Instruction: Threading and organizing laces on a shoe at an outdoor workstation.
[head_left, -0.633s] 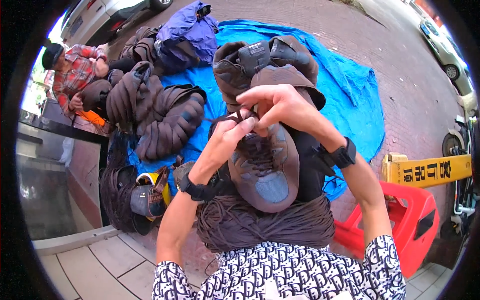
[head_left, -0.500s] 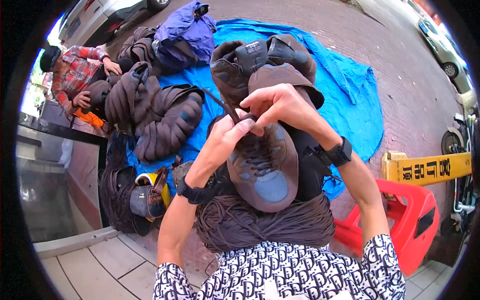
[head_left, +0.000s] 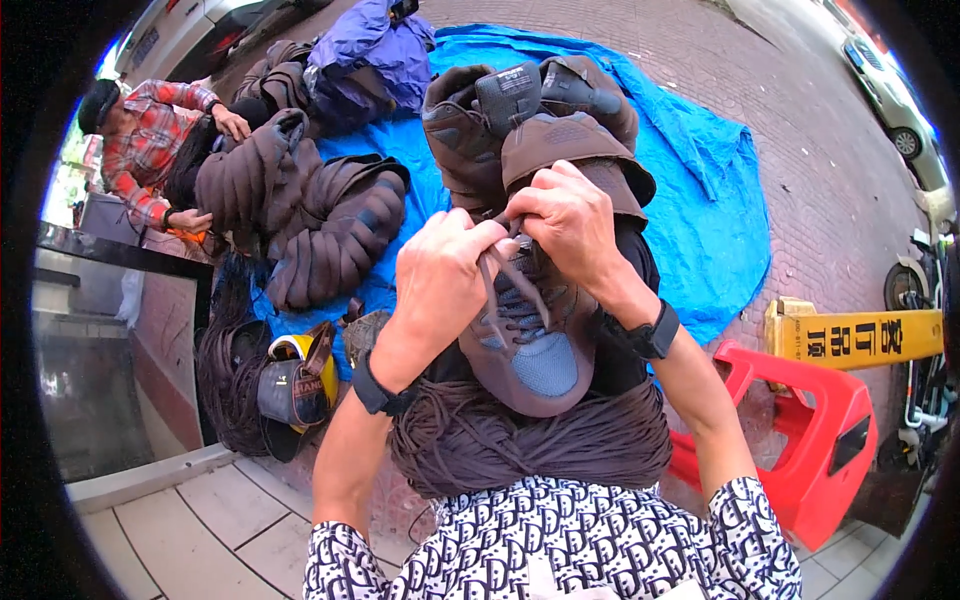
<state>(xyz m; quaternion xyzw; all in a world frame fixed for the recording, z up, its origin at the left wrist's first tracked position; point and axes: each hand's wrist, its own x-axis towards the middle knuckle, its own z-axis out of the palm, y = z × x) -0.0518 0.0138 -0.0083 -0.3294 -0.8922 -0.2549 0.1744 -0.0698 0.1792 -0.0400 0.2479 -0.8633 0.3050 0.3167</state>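
A brown shoe (head_left: 548, 365) with a light blue mesh toe rests in my lap, its toe toward me. A brown shoelace (head_left: 525, 290) crosses its tongue, and loose ends dangle over the lacing. My left hand (head_left: 440, 285) is closed on the lace at the shoe's upper left. Just across from it, my right hand (head_left: 568, 222) pinches the lace too, knuckles up. The hands nearly meet above the shoe's opening, which they partly hide. A thick bundle of brown laces (head_left: 530, 440) lies across my lap below the toe.
More brown shoe pieces (head_left: 475, 130) lie beyond my hands on a blue tarp (head_left: 700, 170). Stacked uppers (head_left: 345, 225) stand left, near a co-worker (head_left: 150, 150) in a plaid shirt. A red plastic stool (head_left: 810, 440) is at right; dark laces (head_left: 235, 370) hang at left.
My hands have come to hold the lace at either side, and its loose ends now hang over the shoe's front. The co-worker's lower hand has moved along the stack.
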